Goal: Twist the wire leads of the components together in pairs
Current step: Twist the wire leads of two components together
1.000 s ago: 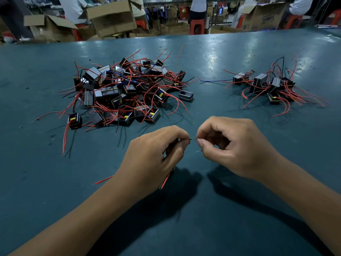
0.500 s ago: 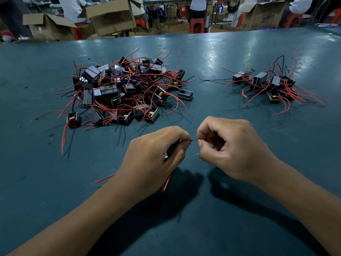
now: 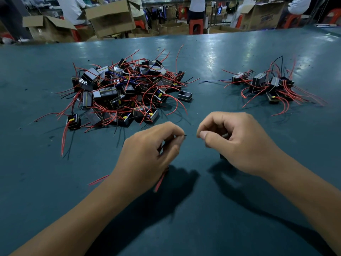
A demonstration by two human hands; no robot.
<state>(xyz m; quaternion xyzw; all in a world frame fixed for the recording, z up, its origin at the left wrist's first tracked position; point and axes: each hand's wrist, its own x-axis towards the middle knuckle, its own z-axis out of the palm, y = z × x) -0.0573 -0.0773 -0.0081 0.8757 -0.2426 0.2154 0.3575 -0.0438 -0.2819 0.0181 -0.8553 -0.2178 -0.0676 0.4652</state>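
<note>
Wire leads (image 3: 185,135) show as a short dark tip poking from our left hand (image 3: 147,154), pointing straight across at our right hand (image 3: 238,143), parallel to the desk's (image 3: 203,209) near edge. Left thumb and forefinger pinch that tip; red wire (image 3: 160,180) trails beneath, so we judge the component is hidden under the palm. Our right hand has thumb pressed to curled forefinger just beside the tip, but we cannot tell whether it holds anything. Unworked pile (image 3: 120,93) lies toward the far-left corner, a smaller pile (image 3: 271,85) far right. Box (image 3: 265,15) lettering is unreadable.
</note>
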